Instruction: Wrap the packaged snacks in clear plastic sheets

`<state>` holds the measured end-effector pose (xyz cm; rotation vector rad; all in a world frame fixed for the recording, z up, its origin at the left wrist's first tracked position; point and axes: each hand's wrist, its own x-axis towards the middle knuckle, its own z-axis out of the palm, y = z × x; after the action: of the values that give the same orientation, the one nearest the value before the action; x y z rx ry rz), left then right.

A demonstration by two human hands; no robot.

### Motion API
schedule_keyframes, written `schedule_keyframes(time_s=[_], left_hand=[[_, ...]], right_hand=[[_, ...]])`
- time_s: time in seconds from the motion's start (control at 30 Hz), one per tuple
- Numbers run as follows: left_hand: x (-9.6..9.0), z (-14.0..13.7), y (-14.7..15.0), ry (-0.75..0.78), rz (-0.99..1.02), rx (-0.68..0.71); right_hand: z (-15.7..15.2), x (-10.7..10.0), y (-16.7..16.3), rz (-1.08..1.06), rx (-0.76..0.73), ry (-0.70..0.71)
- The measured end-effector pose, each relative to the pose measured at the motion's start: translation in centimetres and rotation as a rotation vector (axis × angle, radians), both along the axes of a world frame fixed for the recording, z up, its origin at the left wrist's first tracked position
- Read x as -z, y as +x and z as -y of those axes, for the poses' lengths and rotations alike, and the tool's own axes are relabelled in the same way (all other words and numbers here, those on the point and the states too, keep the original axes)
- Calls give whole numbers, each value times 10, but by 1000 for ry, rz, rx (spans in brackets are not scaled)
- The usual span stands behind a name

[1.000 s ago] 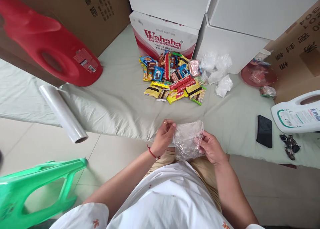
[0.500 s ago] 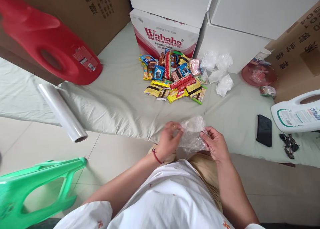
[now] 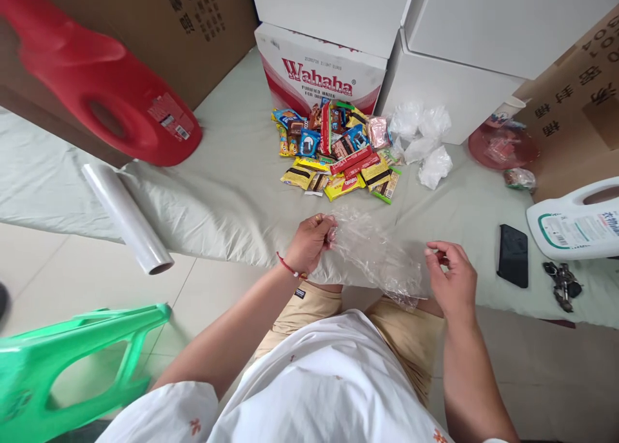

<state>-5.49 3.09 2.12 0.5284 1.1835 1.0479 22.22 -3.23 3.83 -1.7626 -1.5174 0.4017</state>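
A clear, crinkled plastic bag [image 3: 374, 253] stretches slantwise above my lap at the front edge of the cloth. Its upper left end is pinched between the thumb and fingers of my left hand [image 3: 312, 240], which has a red string bracelet at the wrist. To the right of the bag is my right hand [image 3: 452, 275], its fingers loosely bent and the thumb near the index fingertip; I see nothing between them. Beyond the bag lies a pile of wrapped snacks [image 3: 345, 178]. Several crumpled white plastic bags [image 3: 434, 166] sit to the right of that pile.
A Wahaba-style printed carton [image 3: 319, 75] and white boxes [image 3: 459, 95] stand behind. Leftward are a red jug [image 3: 140, 130], a roll of film [image 3: 128, 220] and a green stool [image 3: 97, 353]. Rightward are a phone [image 3: 513, 256], keys [image 3: 562, 285], a white bottle [image 3: 570, 220] and a red dish [image 3: 527, 149].
My right hand has let go of the bag and moved right. My left hand has moved slightly left and up with the bag, which now hangs longer and more spread out.
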Motion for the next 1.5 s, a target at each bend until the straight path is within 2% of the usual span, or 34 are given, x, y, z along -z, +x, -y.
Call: schedule_keyframes(time_s=[0.1,0.17,0.23,0.33,0.4,0.5,0.6,0.77,0.83,0.97,1.07,1.2,1.3,1.4,1.47,1.5], left_hand=[[-5,5,14,9,-2,45],[-8,9,22,31,0,62],[-12,14,29,80,11,97],[-19,21,31,170,51,155],[-23,25,28,200,81,170],[-24,30,22,258,70,198],[-20,32,17,331,63,224],[-5,36,13,287,6,-62],[0,43,16,264,-80,-44],[6,59,31,331,-294,156],[9,62,41,343,-315,150],[11,53,38,263,-158,86],[14,49,31,70,-132,55],[14,50,29,-92,-83,261],[11,50,31,-96,-16,389],[9,50,32,-73,16,410]], right_hand=[[4,-16,-35,-94,-291,0],[3,-16,-60,-127,-467,-38],[0,-7,-79,-144,-511,-48],[-5,7,-95,-254,-437,-76],[-6,13,-98,-409,-413,-133],[-6,16,-99,-674,-391,-218],[-7,17,-100,-803,-315,-206],[-14,21,-99,-1014,-132,-229],[-15,21,-101,-1067,-94,-245],[-12,19,-108,-1029,-86,-218],[-9,19,-110,-967,-101,-216],[-8,20,-102,-998,-54,-230],[-7,19,-95,-1070,-26,-237],[-5,19,-93,-1097,-52,-243],[-3,20,-95,-1106,-95,-261],[-2,20,-96,-1105,-119,-277]])
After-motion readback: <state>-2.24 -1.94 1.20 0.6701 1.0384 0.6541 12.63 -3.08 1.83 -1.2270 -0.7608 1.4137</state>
